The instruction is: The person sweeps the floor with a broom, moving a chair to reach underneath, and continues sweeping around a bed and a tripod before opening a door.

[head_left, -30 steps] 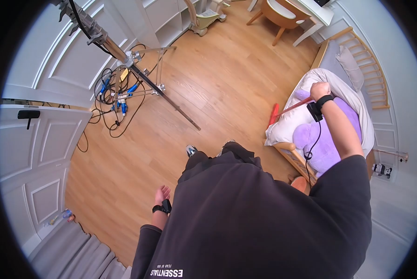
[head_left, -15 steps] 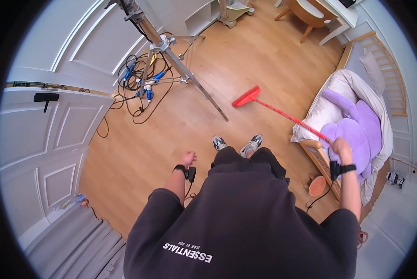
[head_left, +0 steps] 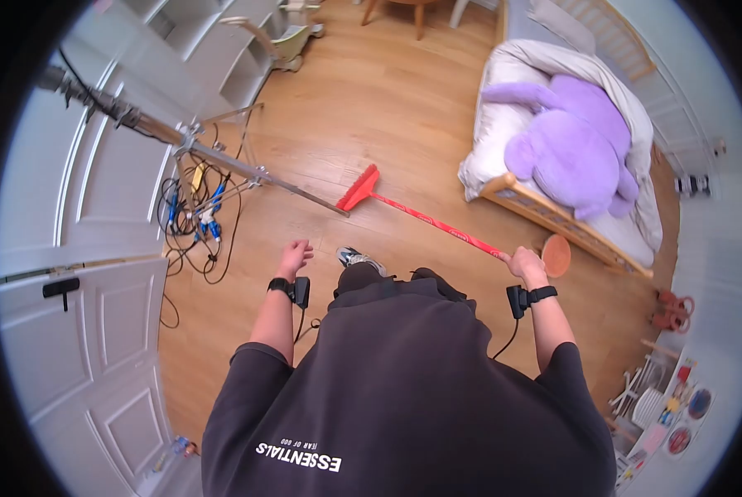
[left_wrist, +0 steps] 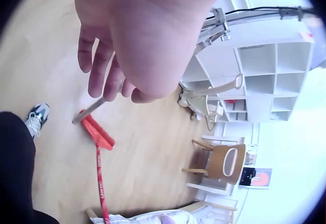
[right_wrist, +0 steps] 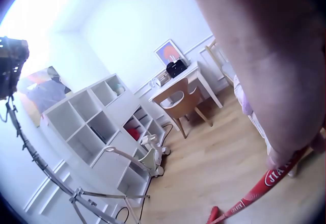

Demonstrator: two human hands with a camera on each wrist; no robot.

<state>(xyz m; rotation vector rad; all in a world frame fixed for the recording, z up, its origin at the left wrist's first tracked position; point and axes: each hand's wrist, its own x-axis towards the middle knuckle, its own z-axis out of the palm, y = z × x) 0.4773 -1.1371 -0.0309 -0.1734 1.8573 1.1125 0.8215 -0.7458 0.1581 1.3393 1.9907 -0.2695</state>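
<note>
My right hand [head_left: 527,263] grips the end of a red broom's handle [head_left: 437,224], which slants across in front of me. The red broom head [head_left: 360,190] is down at the wooden floor, close by the foot of a tripod leg. In the right wrist view the fingers [right_wrist: 285,157] curl round the printed handle [right_wrist: 260,188]. My left hand [head_left: 295,258] hangs free at my left side, holding nothing. Its fingers [left_wrist: 102,68] look loosely bent in the left wrist view, with the broom head [left_wrist: 98,132] beyond them.
A metal tripod [head_left: 222,153] stands at the left, with tangled cables [head_left: 201,207] around its base. To the right is a small bed [head_left: 503,108] with a purple plush toy [head_left: 570,149]. A round stool [head_left: 556,255] stands near my right hand. A white door [head_left: 98,323] is at the left.
The broom, held in my right hand, has swung from beside the bed leftward across the floor to the tripod's leg. The right hand has come lower and closer in. My left hand stays free.
</note>
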